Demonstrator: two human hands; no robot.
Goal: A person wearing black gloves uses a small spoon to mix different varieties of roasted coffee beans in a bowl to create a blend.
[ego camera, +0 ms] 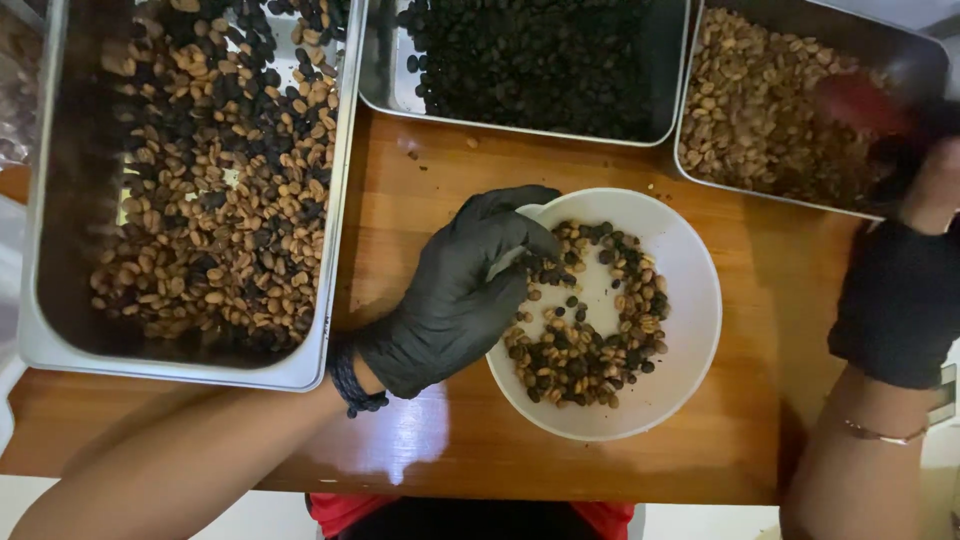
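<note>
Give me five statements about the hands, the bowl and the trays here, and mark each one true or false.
1. The left hand wears a black glove and reaches into the white bowl. True.
2. The white bowl holds only dark beans. False: it holds a mix of light brown and dark beans.
3. The middle tray at the top holds nearly all dark beans. True.
4. The right hand rests inside the white bowl. False: it is at the right edge, near the right tray of light beans.
5. The big left tray is bare metal with no beans. False: it holds mixed light and dark beans.
</note>
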